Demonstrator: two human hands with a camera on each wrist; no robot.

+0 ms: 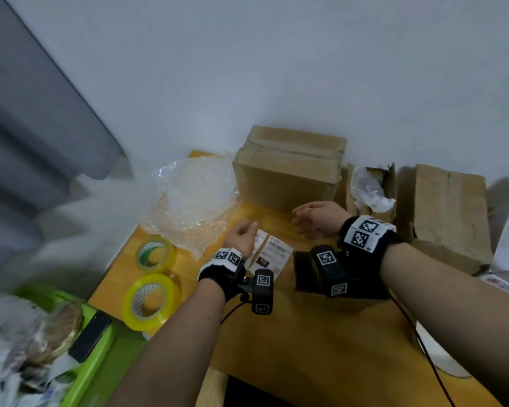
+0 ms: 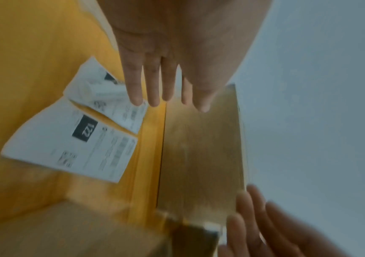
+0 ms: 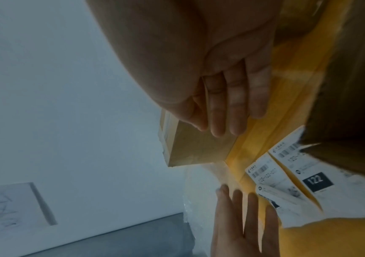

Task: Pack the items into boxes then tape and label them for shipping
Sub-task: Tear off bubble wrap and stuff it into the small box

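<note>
A taped brown cardboard box stands against the wall at the far side of the yellow table. Two white shipping labels lie flat in front of it, one marked 122. My left hand hovers over the labels' left edge, fingers straight and empty. My right hand hangs just in front of the box, fingers straight and holding nothing. Both hands are apart from the box.
Bubble wrap lies left of the box. Two rolls of yellow tape sit near the table's left edge. Right of the box stand an open carton with plastic and another carton. A green tray is at lower left.
</note>
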